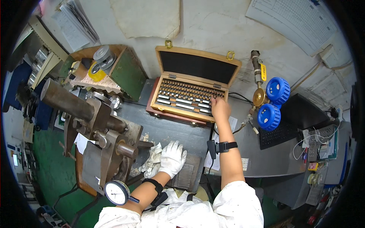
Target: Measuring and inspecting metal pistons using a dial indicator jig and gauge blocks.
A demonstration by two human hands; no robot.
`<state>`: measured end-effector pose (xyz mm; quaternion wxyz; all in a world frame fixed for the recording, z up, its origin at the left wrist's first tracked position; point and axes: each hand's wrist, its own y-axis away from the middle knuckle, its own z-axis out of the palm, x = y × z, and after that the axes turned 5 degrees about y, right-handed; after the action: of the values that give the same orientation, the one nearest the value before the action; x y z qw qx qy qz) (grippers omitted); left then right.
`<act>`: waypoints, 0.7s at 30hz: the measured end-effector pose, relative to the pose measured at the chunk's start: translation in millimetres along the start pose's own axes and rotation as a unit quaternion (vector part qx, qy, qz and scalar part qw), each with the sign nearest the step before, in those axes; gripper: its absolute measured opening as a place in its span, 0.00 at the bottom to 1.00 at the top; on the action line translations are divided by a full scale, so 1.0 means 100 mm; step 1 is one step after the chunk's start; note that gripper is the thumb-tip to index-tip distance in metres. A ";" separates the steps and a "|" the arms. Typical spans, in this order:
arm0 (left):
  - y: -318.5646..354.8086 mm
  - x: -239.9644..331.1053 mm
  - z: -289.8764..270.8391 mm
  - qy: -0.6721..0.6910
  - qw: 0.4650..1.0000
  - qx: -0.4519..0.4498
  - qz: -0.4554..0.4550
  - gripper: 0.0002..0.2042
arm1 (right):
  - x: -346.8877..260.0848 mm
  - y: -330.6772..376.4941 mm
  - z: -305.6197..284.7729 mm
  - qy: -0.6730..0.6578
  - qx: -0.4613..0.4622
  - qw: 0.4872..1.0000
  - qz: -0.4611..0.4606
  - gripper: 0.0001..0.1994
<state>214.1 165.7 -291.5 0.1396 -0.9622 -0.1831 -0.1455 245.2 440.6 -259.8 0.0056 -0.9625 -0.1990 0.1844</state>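
A wooden case (158, 74) stands with its lid (194, 65) raised, showing black lining. Rows of metal gauge blocks (184, 101) fill it, small ones behind and long bars in front. My bare right hand (220, 108) reaches to the right end of the rows. Its fingers are pinched together over the blocks; whatever lies between them is hidden. My left hand (172, 157), in a white glove, lies flat with fingers stretched, holding nothing. Beside it is a crumpled white glove (151, 159). Under and near that hand is a flat metal plate (187, 174).
At left stands a heavy metal stand (91, 114) with a round dial gauge (116, 193) low in front. A green-sided wooden box (131, 74) holds tape rolls. To the right are blue-capped gauges (269, 117) on a pipe, a black keyboard (279, 133) and cables.
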 end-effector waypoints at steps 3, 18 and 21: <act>-0.01 0.01 -0.01 0.002 1.000 -0.001 0.000 0.16 | -0.01 0.18 0.03 -0.027 -0.009 0.999 -0.033 0.12; 0.00 0.02 -0.02 -0.001 1.000 -0.015 -0.010 0.16 | -0.38 0.84 0.47 0.079 -0.070 0.978 -0.178 0.33; 0.00 0.01 -0.01 0.001 1.000 -0.016 -0.012 0.16 | -0.41 0.83 0.46 0.096 -0.105 0.976 -0.167 0.35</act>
<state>214.4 165.6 -290.5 0.1226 -0.9620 -0.1919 -0.1506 225.7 345.5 -295.6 -0.0459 -0.9243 -0.3733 0.0652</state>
